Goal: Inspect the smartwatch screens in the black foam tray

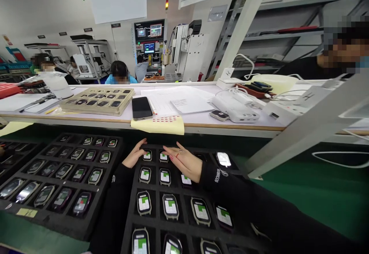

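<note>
A black foam tray (155, 219) in front of me holds rows of square smartwatches, many with lit white and green screens. My left hand (135, 154) reaches over its far left corner, fingers apart, the tips at the edge of a lit watch (147, 156). Over the back row stretches my right hand (186, 164), fingers extended, with its fingertips at another watch (163, 157) and partly covering it. Neither hand grips anything that I can see. Below the right wrist, a further watch (186, 181) is partly hidden. My right sleeve covers much of the tray's right side.
Another foam tray (54, 217) of watches lies to the left. A shelf (201, 125) above the trays carries a phone (142, 107), a beige watch tray (115, 109), papers and a white device (235, 107). A slanted metal post (311, 127) stands right. Several people work beyond.
</note>
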A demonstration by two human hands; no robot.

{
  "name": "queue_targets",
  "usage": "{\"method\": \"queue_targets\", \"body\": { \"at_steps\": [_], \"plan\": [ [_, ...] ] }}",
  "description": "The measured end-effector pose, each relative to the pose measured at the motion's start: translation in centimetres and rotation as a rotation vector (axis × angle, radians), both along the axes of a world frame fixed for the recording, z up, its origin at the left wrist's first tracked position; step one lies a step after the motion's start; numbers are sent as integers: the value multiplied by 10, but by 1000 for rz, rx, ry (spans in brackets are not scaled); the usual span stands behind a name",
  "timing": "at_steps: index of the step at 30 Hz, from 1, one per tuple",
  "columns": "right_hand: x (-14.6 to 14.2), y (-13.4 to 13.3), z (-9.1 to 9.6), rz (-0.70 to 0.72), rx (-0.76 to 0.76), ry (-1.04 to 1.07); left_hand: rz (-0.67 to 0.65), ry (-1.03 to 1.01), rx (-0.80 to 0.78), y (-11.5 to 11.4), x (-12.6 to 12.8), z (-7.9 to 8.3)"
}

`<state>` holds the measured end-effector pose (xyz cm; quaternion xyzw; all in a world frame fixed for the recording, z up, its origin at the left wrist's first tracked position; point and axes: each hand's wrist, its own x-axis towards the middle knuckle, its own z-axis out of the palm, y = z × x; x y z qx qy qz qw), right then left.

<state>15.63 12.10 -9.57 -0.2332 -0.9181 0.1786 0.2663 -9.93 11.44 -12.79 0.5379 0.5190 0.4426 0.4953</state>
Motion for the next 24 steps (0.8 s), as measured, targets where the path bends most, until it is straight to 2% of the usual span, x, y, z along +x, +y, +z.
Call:
{"method": "queue_targets", "body": {
  "at_steps": [4, 12, 20, 24],
  "plan": [
    [-13, -1, -5, 20, 61, 10, -14, -34, -16, -2, -1, -1],
    [-12, -2, -16, -3, 82, 34, -46, -103, -38, -2, -4, -2],
    [-6, -4, -8, -24, 43, 98, -35, -93, -29, 6, -7, -16],
    [-3, -3, -10, -19, 50, 110, -24, -97, -22, 9, -7, -21]
  ]
}}
